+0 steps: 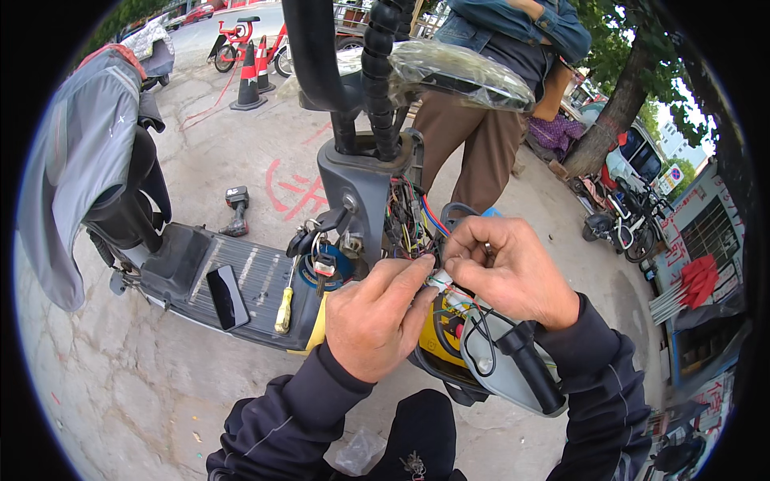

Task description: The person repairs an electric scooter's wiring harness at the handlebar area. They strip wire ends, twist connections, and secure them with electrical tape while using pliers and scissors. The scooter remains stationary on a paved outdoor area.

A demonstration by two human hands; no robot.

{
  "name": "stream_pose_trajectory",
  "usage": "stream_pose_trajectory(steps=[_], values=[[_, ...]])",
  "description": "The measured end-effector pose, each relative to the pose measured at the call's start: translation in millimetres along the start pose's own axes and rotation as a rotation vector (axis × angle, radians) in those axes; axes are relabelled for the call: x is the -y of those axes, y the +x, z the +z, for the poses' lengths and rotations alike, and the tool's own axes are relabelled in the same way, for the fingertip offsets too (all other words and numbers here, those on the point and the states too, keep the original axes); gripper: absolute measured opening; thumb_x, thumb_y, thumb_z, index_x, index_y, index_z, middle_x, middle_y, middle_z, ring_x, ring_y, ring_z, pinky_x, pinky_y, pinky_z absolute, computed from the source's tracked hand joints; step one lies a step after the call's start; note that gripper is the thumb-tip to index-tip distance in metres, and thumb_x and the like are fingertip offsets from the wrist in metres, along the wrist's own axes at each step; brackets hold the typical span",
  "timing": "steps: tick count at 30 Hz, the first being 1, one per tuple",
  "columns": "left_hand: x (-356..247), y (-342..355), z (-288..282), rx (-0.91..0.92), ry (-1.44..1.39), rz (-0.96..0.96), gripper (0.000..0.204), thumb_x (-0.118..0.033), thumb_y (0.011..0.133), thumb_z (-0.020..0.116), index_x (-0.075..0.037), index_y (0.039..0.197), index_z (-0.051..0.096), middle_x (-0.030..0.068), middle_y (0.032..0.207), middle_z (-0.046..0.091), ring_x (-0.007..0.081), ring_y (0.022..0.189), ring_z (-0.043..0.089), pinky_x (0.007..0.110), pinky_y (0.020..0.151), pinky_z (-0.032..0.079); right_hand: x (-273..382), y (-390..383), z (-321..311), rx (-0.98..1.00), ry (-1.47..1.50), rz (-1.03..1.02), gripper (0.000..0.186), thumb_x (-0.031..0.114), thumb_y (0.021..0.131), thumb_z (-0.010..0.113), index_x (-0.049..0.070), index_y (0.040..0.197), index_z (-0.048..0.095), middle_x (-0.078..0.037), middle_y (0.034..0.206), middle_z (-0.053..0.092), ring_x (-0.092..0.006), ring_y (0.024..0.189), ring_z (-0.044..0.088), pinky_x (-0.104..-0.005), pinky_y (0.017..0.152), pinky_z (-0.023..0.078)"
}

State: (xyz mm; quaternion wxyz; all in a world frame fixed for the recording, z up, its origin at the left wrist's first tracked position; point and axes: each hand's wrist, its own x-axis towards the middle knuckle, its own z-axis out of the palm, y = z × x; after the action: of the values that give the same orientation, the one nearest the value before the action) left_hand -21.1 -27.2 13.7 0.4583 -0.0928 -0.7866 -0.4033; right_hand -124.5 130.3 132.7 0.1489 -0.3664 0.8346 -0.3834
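Note:
My left hand (377, 317) pinches a small white connector (439, 280) among thin wires. My right hand (509, 272) has its fingers curled on the same wiring just right of it. A bundle of coloured wires (405, 212) spills from the grey column (353, 192) of an electric scooter. Below my hands are a yellow panel (441, 345) and a loose grey cover with a black tube (529, 369). On the scooter's deck (192, 289) lie a phone (226, 295) and a yellow-handled screwdriver (284, 311). Keys (325, 264) hang from the column.
A person in brown trousers (457, 144) stands just beyond the handlebar (313, 56). A drill (236, 210) lies on the pavement. A grey cloth (80, 176) drapes the seat. Traffic cones (249, 80), parked bikes (622, 224) and a tree (609, 120) are farther off.

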Motion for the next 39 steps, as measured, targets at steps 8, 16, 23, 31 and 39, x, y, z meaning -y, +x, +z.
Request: stream_pose_trajectory(steps=[8,16,23,31,39], values=[[-9,2,-4,0.024,-0.018,-0.045,0.033,0.003,0.086,0.083,0.0,0.118,0.075,0.0109,0.1,0.072,0.0194,0.063,0.069,0.031,0.057,0.054,-3,-18,-6,0.027,0.028,-0.001,0.011,0.006,0.09,0.07,-0.001,0.096,0.074,0.001,0.079,0.068,-0.0054,0.072,0.059,-0.0255,0.065,0.047],[-11,4,-5,0.027,-0.001,-0.033,0.024,0.006,0.085,0.082,0.0,0.107,0.077,0.0101,0.09,0.07,0.0226,0.065,0.069,0.032,0.06,0.055,-15,-20,-2,0.003,0.097,-0.098,0.004,-0.002,0.088,0.07,-0.002,0.092,0.07,-0.004,0.091,0.068,-0.0087,0.079,0.059,-0.0265,0.073,0.049],[-7,6,-6,0.021,-0.072,-0.049,0.021,0.008,0.085,0.08,0.0,0.105,0.078,0.0103,0.09,0.071,0.0232,0.069,0.072,0.031,0.061,0.055,-3,-22,-13,-0.023,0.01,-0.188,0.01,-0.005,0.09,0.07,-0.003,0.1,0.073,-0.005,0.09,0.066,-0.0089,0.077,0.059,-0.0263,0.07,0.047],[-1,1,-4,0.021,-0.053,-0.007,0.021,0.007,0.085,0.081,-0.002,0.104,0.079,0.0097,0.093,0.071,0.0247,0.071,0.073,0.032,0.063,0.056,16,5,-11,0.165,-0.17,-0.337,0.018,0.001,0.09,0.075,0.0,0.108,0.078,-0.013,0.091,0.069,-0.0266,0.079,0.066,-0.0378,0.069,0.05],[8,-2,-3,0.012,-0.009,0.079,0.026,-0.003,0.081,0.081,-0.011,0.106,0.078,0.0028,0.096,0.068,0.0241,0.066,0.07,0.036,0.057,0.054,29,16,-16,0.293,-0.393,-0.463,0.016,0.0,0.085,0.08,0.003,0.101,0.077,-0.013,0.094,0.071,-0.0337,0.089,0.071,-0.0418,0.077,0.055]])
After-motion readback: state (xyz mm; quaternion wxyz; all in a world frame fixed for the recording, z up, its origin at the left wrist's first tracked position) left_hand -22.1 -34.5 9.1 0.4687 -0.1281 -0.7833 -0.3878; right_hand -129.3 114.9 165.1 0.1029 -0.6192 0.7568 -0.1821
